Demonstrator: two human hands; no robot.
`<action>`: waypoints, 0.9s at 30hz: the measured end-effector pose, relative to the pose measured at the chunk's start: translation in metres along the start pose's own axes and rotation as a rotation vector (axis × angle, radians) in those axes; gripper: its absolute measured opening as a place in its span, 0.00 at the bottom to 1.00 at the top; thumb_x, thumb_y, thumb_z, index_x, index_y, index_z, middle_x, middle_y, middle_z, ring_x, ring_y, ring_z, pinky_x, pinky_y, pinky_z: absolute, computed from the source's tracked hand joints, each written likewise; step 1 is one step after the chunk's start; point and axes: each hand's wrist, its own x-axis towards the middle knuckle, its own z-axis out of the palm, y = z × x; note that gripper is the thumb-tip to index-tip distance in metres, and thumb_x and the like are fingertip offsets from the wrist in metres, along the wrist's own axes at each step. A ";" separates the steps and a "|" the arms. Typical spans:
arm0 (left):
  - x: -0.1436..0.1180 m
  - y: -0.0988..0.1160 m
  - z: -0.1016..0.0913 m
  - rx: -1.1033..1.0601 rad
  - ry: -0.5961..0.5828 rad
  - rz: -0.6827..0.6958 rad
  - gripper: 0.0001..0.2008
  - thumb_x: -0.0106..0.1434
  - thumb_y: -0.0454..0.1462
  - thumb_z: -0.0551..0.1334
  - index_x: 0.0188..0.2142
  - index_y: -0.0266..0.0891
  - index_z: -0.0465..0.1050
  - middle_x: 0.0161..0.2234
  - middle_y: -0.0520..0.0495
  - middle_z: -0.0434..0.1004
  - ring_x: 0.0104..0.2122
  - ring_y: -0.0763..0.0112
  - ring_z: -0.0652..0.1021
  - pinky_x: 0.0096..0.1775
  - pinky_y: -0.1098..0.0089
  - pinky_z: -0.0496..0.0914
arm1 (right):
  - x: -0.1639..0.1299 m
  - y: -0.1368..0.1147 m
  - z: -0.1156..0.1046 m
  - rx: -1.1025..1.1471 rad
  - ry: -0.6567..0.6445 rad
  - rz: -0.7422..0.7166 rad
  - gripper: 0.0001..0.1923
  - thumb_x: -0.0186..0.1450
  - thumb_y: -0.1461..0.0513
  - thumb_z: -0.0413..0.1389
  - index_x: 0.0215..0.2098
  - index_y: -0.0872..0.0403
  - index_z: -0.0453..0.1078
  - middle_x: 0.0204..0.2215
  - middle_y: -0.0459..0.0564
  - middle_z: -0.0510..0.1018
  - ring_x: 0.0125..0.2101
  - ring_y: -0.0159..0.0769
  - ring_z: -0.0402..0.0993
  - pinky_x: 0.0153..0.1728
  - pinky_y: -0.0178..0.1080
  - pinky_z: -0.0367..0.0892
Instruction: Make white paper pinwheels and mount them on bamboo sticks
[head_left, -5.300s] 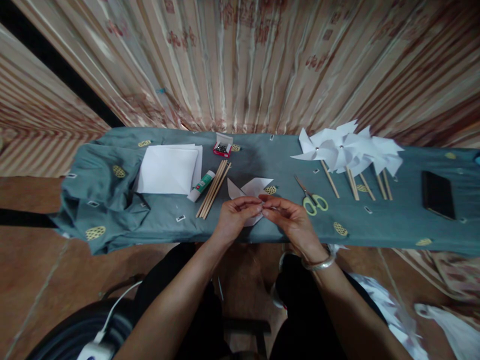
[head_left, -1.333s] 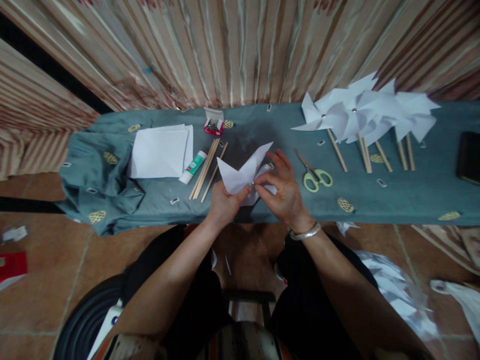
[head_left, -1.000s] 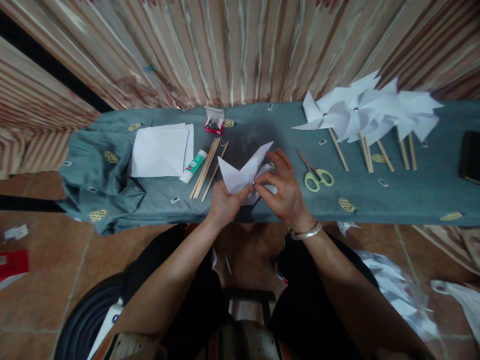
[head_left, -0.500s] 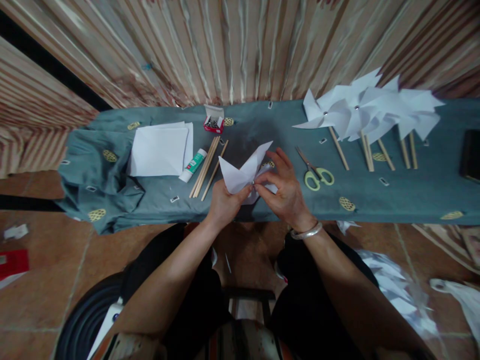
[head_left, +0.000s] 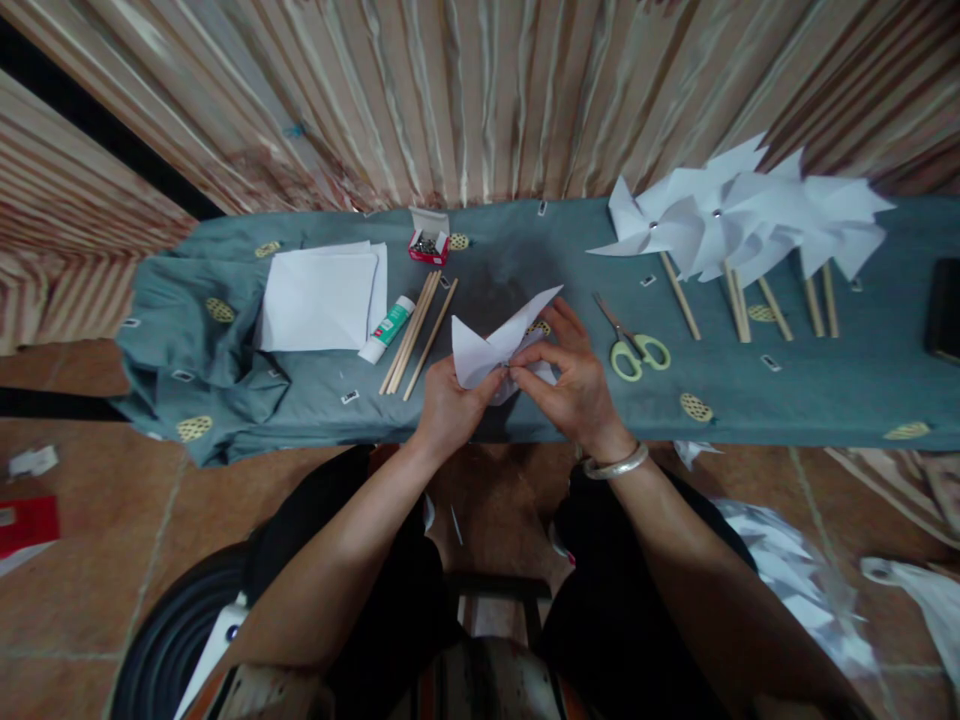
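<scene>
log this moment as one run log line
left hand: gripping folded paper | right hand: pinching near paper's centre | nearby: scissors, wooden sticks | far right: paper pinwheels

A long, narrow table (head_left: 810, 400) is covered by a grey-green cloth printed with yellow pineapples, bunched at its left end. Laid out from the left: a stack of white paper sheets (head_left: 319, 302), a glue stick (head_left: 387, 329) and wooden sticks (head_left: 412, 330), one slightly apart, with an open red box (head_left: 431, 257) of small metal pieces placed behind. On the right, green-handled scissors (head_left: 639, 343), overlapping white paper pinwheels (head_left: 739, 215) and a black flat object (head_left: 943, 305), cut by the frame edge, are noted.
</scene>
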 end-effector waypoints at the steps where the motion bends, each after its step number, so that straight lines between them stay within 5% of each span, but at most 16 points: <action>1: 0.000 0.000 0.000 0.005 0.002 -0.004 0.12 0.50 0.39 0.68 0.33 0.33 0.80 0.31 0.45 0.83 0.30 0.63 0.80 0.33 0.68 0.74 | 0.000 0.000 0.000 0.009 -0.004 0.004 0.02 0.58 0.63 0.61 0.28 0.48 0.76 0.58 0.47 0.71 0.64 0.50 0.57 0.64 0.58 0.53; 9: 0.000 0.001 -0.001 0.025 -0.005 0.003 0.11 0.51 0.38 0.68 0.33 0.34 0.80 0.31 0.45 0.83 0.31 0.63 0.80 0.34 0.67 0.74 | 0.003 0.001 -0.001 0.077 -0.030 0.053 0.03 0.56 0.63 0.61 0.26 0.47 0.76 0.49 0.48 0.78 0.58 0.46 0.68 0.65 0.58 0.52; 27: 0.002 -0.002 -0.003 0.048 0.039 -0.046 0.10 0.51 0.39 0.70 0.28 0.33 0.78 0.25 0.47 0.80 0.25 0.68 0.76 0.29 0.71 0.70 | -0.001 -0.004 0.002 0.098 0.055 0.156 0.05 0.55 0.62 0.64 0.27 0.50 0.72 0.56 0.53 0.72 0.61 0.50 0.63 0.62 0.56 0.57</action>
